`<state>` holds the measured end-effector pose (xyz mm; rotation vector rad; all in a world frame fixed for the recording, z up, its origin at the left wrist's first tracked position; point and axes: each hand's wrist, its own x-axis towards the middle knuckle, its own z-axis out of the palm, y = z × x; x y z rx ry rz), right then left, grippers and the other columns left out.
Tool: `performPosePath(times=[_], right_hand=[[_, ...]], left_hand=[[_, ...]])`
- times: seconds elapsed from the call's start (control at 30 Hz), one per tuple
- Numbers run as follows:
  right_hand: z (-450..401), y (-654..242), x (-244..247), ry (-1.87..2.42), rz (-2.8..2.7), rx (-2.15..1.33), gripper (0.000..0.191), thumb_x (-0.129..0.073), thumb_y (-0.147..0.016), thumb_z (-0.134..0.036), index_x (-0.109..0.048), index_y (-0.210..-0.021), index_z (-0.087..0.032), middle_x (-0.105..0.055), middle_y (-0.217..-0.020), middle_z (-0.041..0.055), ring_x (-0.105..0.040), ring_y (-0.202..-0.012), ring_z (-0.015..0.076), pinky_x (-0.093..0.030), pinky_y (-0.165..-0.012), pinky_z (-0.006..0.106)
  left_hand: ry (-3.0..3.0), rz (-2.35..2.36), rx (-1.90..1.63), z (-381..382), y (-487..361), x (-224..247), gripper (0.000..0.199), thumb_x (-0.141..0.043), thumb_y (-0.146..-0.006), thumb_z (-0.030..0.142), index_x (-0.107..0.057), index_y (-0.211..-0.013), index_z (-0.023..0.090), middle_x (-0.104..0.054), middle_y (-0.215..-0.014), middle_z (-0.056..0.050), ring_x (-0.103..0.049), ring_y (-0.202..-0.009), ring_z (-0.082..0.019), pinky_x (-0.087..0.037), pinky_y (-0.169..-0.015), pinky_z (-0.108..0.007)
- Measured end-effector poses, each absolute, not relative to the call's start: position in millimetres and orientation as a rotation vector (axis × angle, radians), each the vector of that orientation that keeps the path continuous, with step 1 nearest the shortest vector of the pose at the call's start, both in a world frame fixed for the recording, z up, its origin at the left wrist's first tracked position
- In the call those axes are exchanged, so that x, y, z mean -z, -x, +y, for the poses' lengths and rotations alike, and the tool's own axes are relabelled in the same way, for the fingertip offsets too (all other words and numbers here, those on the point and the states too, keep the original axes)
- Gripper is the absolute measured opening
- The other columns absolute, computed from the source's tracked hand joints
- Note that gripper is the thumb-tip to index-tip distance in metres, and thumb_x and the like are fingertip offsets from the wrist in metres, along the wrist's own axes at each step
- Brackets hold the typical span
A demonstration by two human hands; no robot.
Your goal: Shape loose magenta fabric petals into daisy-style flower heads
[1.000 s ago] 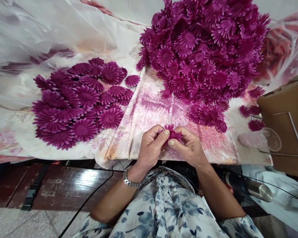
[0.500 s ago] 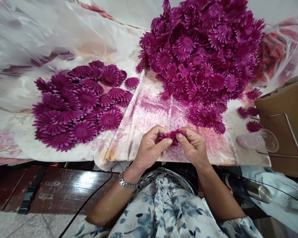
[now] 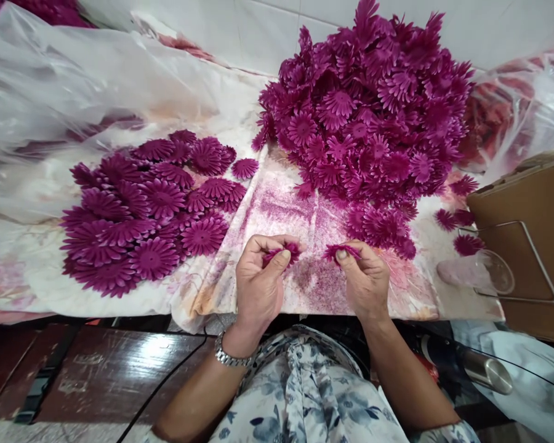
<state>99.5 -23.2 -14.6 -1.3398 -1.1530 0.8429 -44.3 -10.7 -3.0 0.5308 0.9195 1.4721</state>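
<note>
Near the front edge of the cloth-covered table, my left hand point(image 3: 262, 280) pinches a magenta artificial flower point(image 3: 293, 251) between thumb and fingers. My right hand point(image 3: 365, 277), a short gap away, pinches another magenta flower piece point(image 3: 332, 251), partly hidden by the thumb. A tall heap of magenta flowers point(image 3: 360, 129) rises beyond the hands, toward the right. To the left lies a lower pile of flattened, layered flowers point(image 3: 161, 200). One single flower point(image 3: 245, 168) rests at that pile's right edge.
A cardboard box point(image 3: 526, 240) with a bent metal wire point(image 3: 542, 261) stands at the right, a clear plastic cup point(image 3: 475, 272) lying beside it. Plastic sheeting point(image 3: 96, 74) covers the back left. Purple specks dust the tablecloth point(image 3: 281, 206). A steel-ended bottle point(image 3: 487, 371) is below the table edge.
My hands have moved apart, the left one leftward and the right one slightly rightward. The magenta material held between them is now in two separate pieces, one in each hand.
</note>
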Motion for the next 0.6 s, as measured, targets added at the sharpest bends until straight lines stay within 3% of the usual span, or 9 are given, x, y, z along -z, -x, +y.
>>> performPosePath(times=[0.1, 0.23, 0.3, 0.43, 0.6], right_hand=[[-22, -100, 9, 1.395, -1.223, -0.854, 0.014, -0.063, -0.078, -0.031, -0.060, -0.071, -0.019, -0.052, -0.060, -0.0045, -0.046, -0.055, 0.0071, -0.038, -0.051, 0.020], [-22, -99, 3, 1.420, -1.327, -0.881, 0.017, -0.064, -0.077, -0.030, -0.057, -0.066, -0.019, -0.050, -0.057, -0.0054, -0.043, -0.052, 0.0064, -0.035, -0.051, 0.020], [-21, -99, 2, 1.401, -1.367, -0.926, 0.018, -0.064, -0.077, -0.030, -0.057, -0.066, -0.018, -0.049, -0.057, -0.0055, -0.041, -0.052, 0.0062, -0.034, -0.050, 0.020], [-21, -99, 3, 1.330, -1.352, -1.100, 0.025, -0.066, -0.075, -0.036, -0.054, -0.062, -0.018, -0.047, -0.054, -0.0057, -0.040, -0.050, 0.0059, -0.033, -0.047, 0.019], [-22, -102, 4, 1.216, -1.243, -1.261, 0.023, -0.068, -0.073, -0.040, -0.060, -0.071, -0.018, -0.057, -0.061, -0.0036, -0.049, -0.054, 0.0074, -0.041, -0.052, 0.020]], left_hand=[[-0.556, 0.938, -1.396, -10, 44, 0, 0.019, -0.065, -0.067, 0.012, -0.054, -0.081, 0.019, -0.059, -0.067, 0.004, -0.051, -0.053, -0.007, -0.044, -0.057, -0.022], [-0.709, 0.884, -1.173, -11, 43, 0, 0.023, -0.068, -0.071, 0.024, -0.064, -0.093, 0.017, -0.058, -0.073, 0.001, -0.046, -0.054, -0.006, -0.036, -0.049, -0.018], [-0.778, 0.878, -1.090, -11, 43, 1, 0.024, -0.073, -0.068, 0.028, -0.066, -0.089, 0.017, -0.058, -0.073, 0.000, -0.046, -0.055, -0.006, -0.035, -0.048, -0.018], [-0.733, 0.856, -0.981, -10, 42, 6, 0.025, -0.078, -0.063, 0.033, -0.061, -0.069, 0.016, -0.049, -0.051, 0.005, -0.038, -0.042, -0.005, -0.028, -0.040, -0.019], [-0.692, 0.847, -1.024, -11, 40, 12, 0.026, -0.075, -0.066, 0.035, -0.057, -0.068, 0.016, -0.046, -0.046, 0.006, -0.035, -0.039, -0.005, -0.025, -0.039, -0.018]])
